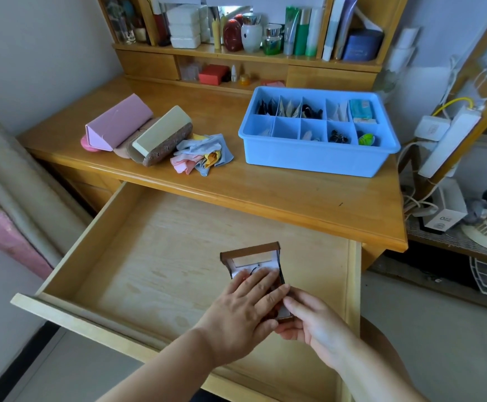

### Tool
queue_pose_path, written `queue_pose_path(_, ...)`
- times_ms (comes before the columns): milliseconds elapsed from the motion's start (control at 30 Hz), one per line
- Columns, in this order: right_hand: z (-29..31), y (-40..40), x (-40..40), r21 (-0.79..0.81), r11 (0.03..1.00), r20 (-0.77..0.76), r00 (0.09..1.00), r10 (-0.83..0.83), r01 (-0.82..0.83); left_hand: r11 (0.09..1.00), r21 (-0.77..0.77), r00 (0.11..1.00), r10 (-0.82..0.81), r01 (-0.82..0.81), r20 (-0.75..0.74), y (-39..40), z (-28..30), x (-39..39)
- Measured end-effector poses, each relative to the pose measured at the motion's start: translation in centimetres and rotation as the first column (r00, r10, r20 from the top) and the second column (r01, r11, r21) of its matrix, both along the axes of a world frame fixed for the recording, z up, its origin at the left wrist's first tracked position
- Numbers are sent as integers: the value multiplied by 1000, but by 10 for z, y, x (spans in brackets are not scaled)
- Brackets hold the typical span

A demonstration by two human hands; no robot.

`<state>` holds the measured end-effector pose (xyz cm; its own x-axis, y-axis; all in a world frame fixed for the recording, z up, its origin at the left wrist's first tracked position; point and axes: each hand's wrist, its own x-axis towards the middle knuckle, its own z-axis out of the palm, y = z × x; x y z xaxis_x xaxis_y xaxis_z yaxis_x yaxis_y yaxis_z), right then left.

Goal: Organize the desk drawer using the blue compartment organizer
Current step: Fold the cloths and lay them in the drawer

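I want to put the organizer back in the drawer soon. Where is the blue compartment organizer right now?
In the head view, the blue compartment organizer sits on the right side of the desk top, beyond the open drawer, right of the pile of cloths.

Left hand covers most of the small brown-edged white card holder; contents unreadable. Items in the blue plastic compartment organizer too small to ID. Both forearms cut off at bottom edge; shelf tops cropped.
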<state>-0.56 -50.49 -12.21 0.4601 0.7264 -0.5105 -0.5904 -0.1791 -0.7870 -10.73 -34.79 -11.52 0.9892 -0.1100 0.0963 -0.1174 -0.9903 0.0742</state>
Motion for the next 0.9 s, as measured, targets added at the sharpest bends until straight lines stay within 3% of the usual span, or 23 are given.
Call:
queue_pose_path(167,5,-1,2,6,1000,23,1000,16,-16,991,133,998,5,4,-66,-3,7,2)
queue_pose_path(200,6,-1,3,14,1000,20,1000,12,-13,996,85,997,-4,10,-77,-2,8,4)
queue_pose_path(267,8,0,6,35,999,15,1000,12,-12,987,-162,997,-16,3,-77,0,13,5)
queue_pose_path(333,10,2,8,48,999,9,1000,3,-4,911,-412,992,49,4,118,2,21,3)
queue_pose_path(400,11,2,11,52,999,-3,1000,-12,13,873,-487,897,219,-4,384,6,19,-3)
queue_pose_path(433,12,2,11,54,998,-11,1000,-18,18,843,-530,845,345,-88,409,8,16,-5)
queue_pose_path(467,12,2,12,55,998,-16,1000,-20,20,765,-611,798,491,-203,349,10,14,-6)
queue_pose_path(500,13,2,12,56,998,-21,1000,-18,19,615,-716,749,632,-331,197,12,14,-5)
queue_pose_path(533,14,3,11,58,998,-28,1000,-14,16,365,-822,702,710,-437,-58,13,17,-3)
queue_pose_path(567,16,4,11,62,998,-36,999,-9,12,38,-871,674,650,-489,-350,14,21,1)
queue_pose_path(600,17,5,10,66,998,-42,999,-3,6,-261,-819,652,504,-511,-567,15,22,5)
queue_pose_path(633,18,7,9,70,998,-43,999,4,-1,-436,-738,633,388,-515,-670,14,22,8)
queue_pose_path(667,20,8,8,70,998,-41,999,9,-6,-489,-700,621,346,-521,-704,13,21,10)
queue_pose_path(800,29,14,3,8,1000,69,997,17,-18,-417,-752,597,458,-510,-659,3,16,17)
queue_pose_path(900,30,18,-1,-51,998,180,983,40,-31,-433,-762,596,475,-482,-647,0,19,19)
